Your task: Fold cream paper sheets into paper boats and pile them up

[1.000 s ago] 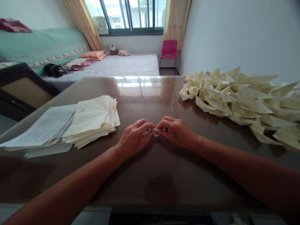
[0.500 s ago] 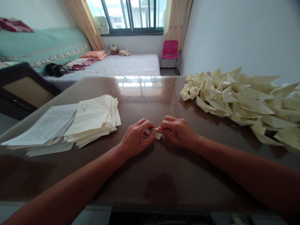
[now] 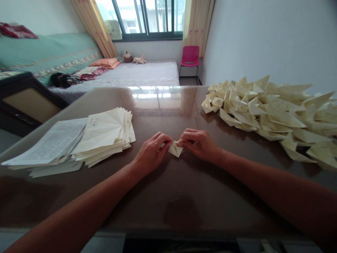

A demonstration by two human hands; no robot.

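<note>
A small cream piece of folded paper is held just above or on the table between my two hands, one point of it facing me. My left hand pinches its left upper corner between thumb and fingers. On the opposite side, my right hand pinches the right upper corner. The fingertips cover both of those corners. To the left lies a stack of creased cream sheets. Over on the right is a heap of folded paper boats.
Printed sheets lie left of the creased stack on the glossy brown table. Beyond the table are a bed and a pink chair. A dark cabinet stands at the left, a wall at the right.
My hands have drawn slightly apart. More of the folded paper shows between them, spread wider and flatter than before.
</note>
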